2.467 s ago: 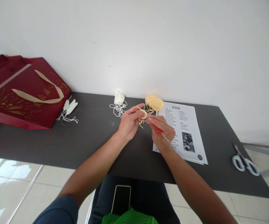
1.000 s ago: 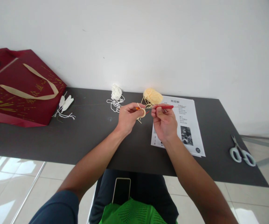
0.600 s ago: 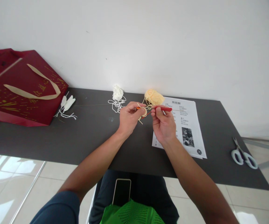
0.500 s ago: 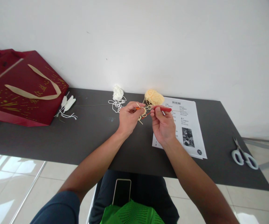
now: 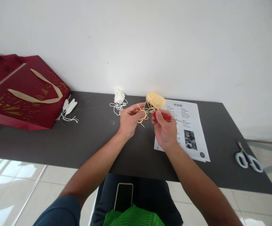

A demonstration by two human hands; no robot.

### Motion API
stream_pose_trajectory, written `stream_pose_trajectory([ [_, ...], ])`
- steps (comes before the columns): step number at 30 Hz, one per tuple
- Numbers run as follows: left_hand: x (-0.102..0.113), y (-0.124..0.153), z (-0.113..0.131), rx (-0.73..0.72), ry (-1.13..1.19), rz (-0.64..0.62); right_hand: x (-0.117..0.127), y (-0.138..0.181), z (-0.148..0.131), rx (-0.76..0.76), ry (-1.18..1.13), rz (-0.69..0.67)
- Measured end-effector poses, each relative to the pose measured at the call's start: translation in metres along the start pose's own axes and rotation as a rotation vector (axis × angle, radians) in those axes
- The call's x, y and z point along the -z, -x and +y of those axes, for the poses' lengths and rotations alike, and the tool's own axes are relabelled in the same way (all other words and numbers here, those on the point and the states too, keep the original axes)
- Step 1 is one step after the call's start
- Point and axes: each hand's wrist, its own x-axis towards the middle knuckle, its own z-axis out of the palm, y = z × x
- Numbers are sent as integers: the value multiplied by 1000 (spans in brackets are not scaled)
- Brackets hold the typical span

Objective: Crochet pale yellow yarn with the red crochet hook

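Hook [image 5: 162,116] tilted lower, seemingly nearer yarn [image 5: 143,115]

At the bottom of the frame I see my bare forearms, a dark blue sleeve [image 5: 58,212] at lower left, and dark blue trousers [image 5: 147,194] at bottom centre.

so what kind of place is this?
Probably a plain indoor room used as a craft desk: a dark table against a bare white wall, tiled floor, with a yellow yarn ball, printed pattern sheet and scissors laid out.
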Motion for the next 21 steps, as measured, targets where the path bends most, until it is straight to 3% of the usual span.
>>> stream_pose_trajectory([
  [4, 0, 1, 1, -21, 52, 4, 1, 7, -1, 201, 280, 37],
  [7, -1, 1, 4, 15, 128, 8, 3, 14, -2, 505, 580, -26],
  [10, -1, 0, 8, 101, 248, -22, 6, 15, -1, 720, 636, -133],
  [13, 0, -1, 11, 151, 325, -73, 8, 13, 2, 707, 600, -156],
  [18, 1, -2, 11, 160, 294, -114, 8, 9, 3, 434, 492, -68],
  [21, -1, 0, 10, 140, 224, -111, 6, 10, 1, 375, 502, -38],
])
